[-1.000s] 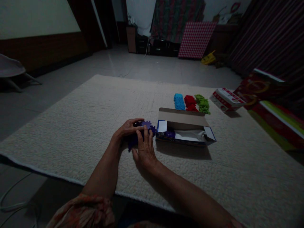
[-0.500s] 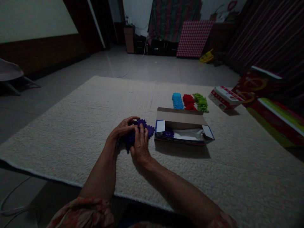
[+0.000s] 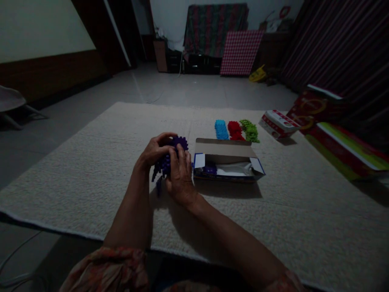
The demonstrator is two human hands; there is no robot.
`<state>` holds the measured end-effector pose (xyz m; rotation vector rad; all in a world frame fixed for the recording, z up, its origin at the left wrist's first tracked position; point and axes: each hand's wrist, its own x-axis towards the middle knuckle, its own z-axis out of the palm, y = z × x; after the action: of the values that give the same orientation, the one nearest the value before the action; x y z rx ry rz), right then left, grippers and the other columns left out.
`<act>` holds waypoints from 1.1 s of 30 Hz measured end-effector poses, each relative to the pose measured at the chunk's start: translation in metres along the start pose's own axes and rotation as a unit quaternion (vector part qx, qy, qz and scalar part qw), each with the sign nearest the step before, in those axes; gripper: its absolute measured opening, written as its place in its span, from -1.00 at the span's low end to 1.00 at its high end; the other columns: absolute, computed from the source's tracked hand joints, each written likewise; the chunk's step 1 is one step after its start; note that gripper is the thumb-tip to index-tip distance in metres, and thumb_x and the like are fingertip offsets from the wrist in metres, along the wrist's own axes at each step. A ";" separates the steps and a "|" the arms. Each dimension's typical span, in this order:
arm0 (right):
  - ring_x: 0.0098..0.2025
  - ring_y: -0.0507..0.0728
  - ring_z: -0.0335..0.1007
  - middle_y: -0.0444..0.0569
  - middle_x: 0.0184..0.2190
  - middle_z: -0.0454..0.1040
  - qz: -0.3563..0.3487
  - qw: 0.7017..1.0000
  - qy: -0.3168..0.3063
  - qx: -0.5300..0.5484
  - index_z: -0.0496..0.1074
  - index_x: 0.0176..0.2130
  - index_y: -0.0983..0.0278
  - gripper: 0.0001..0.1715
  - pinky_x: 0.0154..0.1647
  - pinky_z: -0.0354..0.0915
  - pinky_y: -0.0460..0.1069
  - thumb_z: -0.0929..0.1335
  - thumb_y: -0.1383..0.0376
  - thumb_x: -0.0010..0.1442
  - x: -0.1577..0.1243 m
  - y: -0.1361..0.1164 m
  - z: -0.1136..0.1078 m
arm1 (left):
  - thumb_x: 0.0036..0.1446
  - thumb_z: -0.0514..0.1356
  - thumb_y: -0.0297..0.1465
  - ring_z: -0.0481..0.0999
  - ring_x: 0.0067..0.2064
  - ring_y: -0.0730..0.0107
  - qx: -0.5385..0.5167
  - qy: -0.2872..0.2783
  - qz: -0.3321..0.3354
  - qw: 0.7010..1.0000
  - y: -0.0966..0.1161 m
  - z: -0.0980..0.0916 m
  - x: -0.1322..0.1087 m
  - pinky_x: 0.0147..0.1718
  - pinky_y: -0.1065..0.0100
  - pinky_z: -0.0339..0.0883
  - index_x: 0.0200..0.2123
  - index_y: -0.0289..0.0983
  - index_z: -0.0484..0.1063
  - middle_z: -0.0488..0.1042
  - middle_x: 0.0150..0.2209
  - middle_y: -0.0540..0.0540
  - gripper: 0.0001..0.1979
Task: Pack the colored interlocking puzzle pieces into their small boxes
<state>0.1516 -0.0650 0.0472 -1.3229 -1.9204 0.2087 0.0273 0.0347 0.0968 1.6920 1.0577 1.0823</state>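
The left hand (image 3: 154, 152) at nine o'clock and right hand (image 3: 180, 178) at five curl closed around a clump of purple blocks (image 3: 180, 142), held above the rug (image 3: 91, 170), open box (image 3: 226, 148) at its three o'clock. It looks light, stiff, knobbly; best gripped by its outer edges.

We are in a dim home room: a cream rug (image 3: 243, 227) covers the tiled floor (image 3: 170, 87), and beyond the rug stand a cloth-draped cabinet (image 3: 214, 28), a checked board (image 3: 240, 52) and striped curtains (image 3: 340, 44).
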 end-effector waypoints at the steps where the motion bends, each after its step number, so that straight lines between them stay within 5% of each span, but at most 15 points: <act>1: 0.46 0.39 -0.42 0.25 0.44 -0.22 -0.006 1.000 0.013 -0.009 -0.15 0.41 0.38 0.03 0.38 -0.12 0.37 0.26 0.52 0.02 -0.001 0.003 -0.012 | -0.17 0.32 -0.38 0.55 -0.23 0.24 -0.008 -0.011 0.016 1.000 0.008 0.010 0.006 -0.20 0.25 0.43 -0.08 -0.27 0.52 0.56 -0.29 -0.11 -0.52; 7: 0.45 0.38 -0.33 0.26 0.42 -0.20 0.039 0.991 0.112 -0.059 -0.33 0.42 0.29 0.08 0.35 -0.08 0.41 0.25 0.49 0.06 -0.017 0.037 -0.073 | -0.12 0.28 -0.37 0.52 -0.19 0.27 -0.029 -0.160 0.071 0.984 0.042 0.089 0.045 -0.13 0.21 0.40 -0.03 -0.33 0.48 0.53 -0.23 -0.12 -0.50; 10: 0.45 0.40 -0.30 0.27 0.41 -0.20 0.077 0.984 0.148 -0.068 -0.38 0.41 0.27 0.09 0.34 -0.05 0.43 0.25 0.47 0.07 -0.026 0.059 -0.088 | -0.10 0.26 -0.42 0.52 -0.21 0.25 -0.018 -0.234 0.088 0.968 0.050 0.129 0.063 -0.15 0.17 0.40 -0.01 -0.35 0.46 0.54 -0.21 -0.16 -0.50; 14: 0.44 0.42 -0.26 0.31 0.40 -0.19 0.103 0.980 0.159 -0.059 -0.38 0.41 0.29 0.10 0.33 -0.02 0.44 0.26 0.46 0.05 -0.035 0.087 -0.096 | -0.12 0.23 -0.46 0.51 -0.23 0.27 0.019 -0.267 0.119 0.956 0.044 0.164 0.078 -0.18 0.16 0.41 -0.08 -0.32 0.49 0.54 -0.24 -0.14 -0.56; 23: 0.43 0.37 -0.18 0.27 0.39 -0.07 0.085 0.990 0.095 -0.055 -0.18 0.39 0.33 0.00 0.37 -0.03 0.38 0.26 0.44 0.04 -0.044 0.105 -0.103 | -0.09 0.24 -0.38 0.53 -0.12 0.16 0.049 -0.215 0.127 0.967 0.021 0.166 0.070 -0.08 0.11 0.38 -0.02 -0.32 0.46 0.55 -0.14 -0.21 -0.52; 33: 0.32 0.33 0.09 0.24 0.23 0.18 0.073 0.993 0.084 -0.042 0.10 0.27 0.33 -0.17 0.33 0.11 0.32 0.25 0.45 0.00 -0.041 0.106 -0.121 | -0.14 0.19 -0.41 0.51 -0.17 0.20 0.074 -0.150 0.139 0.976 0.022 0.164 0.063 -0.13 0.17 0.37 -0.04 -0.29 0.48 0.55 -0.19 -0.17 -0.51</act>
<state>0.3166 -0.0868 0.0532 -1.4890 -1.7092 0.0856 0.2034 0.0534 0.0870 2.0940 0.7379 0.8958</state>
